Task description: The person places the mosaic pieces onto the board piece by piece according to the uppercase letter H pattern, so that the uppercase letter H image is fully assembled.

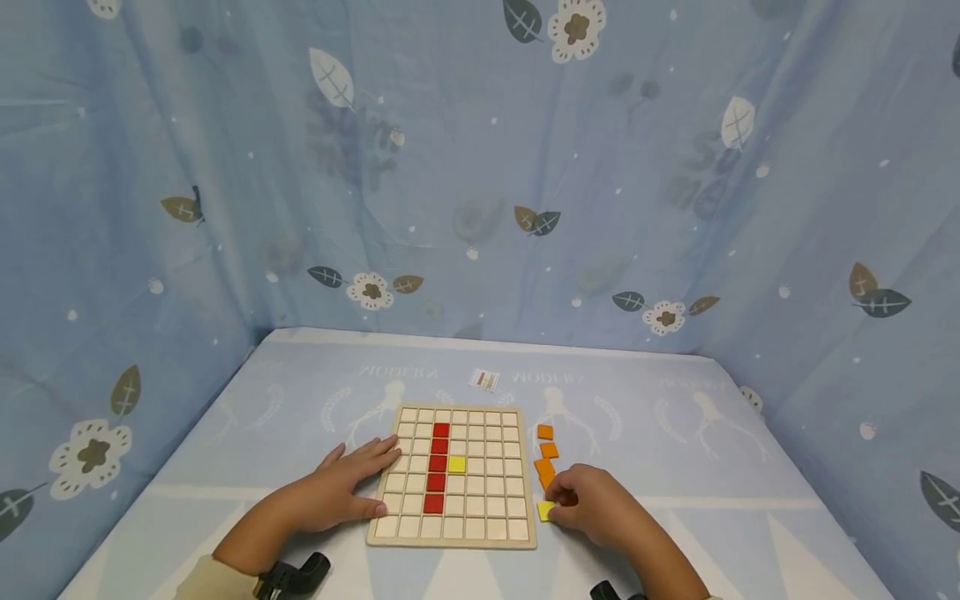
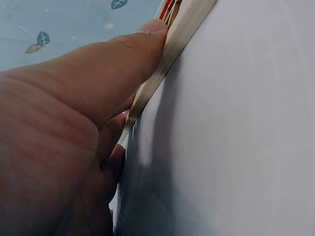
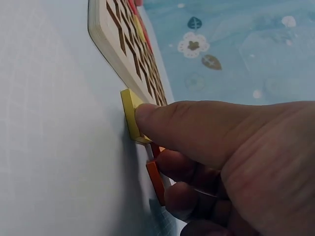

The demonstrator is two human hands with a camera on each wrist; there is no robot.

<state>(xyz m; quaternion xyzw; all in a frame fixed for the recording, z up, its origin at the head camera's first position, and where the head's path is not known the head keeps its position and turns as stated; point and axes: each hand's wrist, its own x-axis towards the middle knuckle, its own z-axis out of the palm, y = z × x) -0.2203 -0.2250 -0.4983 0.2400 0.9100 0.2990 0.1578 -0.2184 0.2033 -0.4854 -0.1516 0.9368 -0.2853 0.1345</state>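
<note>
In the head view a wooden grid board (image 1: 495, 546) lies on the table, with a column of red square tiles (image 1: 437, 482) and one yellow tile (image 1: 457, 464) set in its cells. My left hand (image 1: 341, 492), fingers spread, rests at the board's left side; its thumb touches the rim, also seen in the left wrist view. Beside the board's lower right edge, my right hand (image 1: 597, 508) pinches a second yellow tile (image 3: 131, 115) between thumb and forefinger. Part of that tile is hidden under the thumb. Several orange tiles (image 1: 549, 450) lie in a loose line just beyond this hand.
A small printed card (image 1: 485, 380) lies behind the board. Pale patterned cloth covers the table (image 1: 637, 400). Blue curtains (image 1: 480, 167) with leaves and flowers hang at the back and on both sides.
</note>
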